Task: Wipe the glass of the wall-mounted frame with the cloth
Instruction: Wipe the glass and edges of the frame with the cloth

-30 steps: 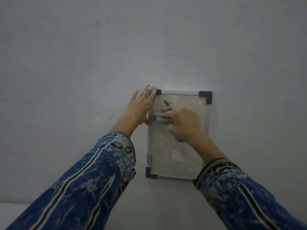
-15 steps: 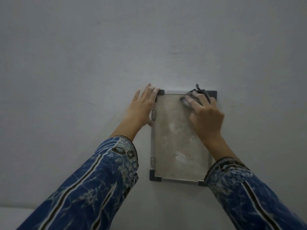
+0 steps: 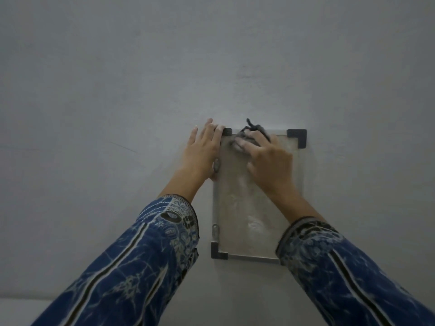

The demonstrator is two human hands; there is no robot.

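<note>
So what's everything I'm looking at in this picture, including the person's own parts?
Plain wall: one, grey, background.
Rectangular silver-edged frame: one, hung on that wall.
Glass pane: one, smeary, inside the frame.
Black corner pieces: three showing, at frame corners.
Small metal clips: two, silvery, frame's left edge.
Dark grey cloth: one, bunched at the glass top.
Patterned sleeves: two, blue.
Left hand: flat against the frame's top-left corner.
Right hand: holds the cloth on the glass.

Smudged glass [image 3: 244, 208]; matt plaster wall [image 3: 117, 90]; frayed dark cloth [image 3: 253, 130]
</note>
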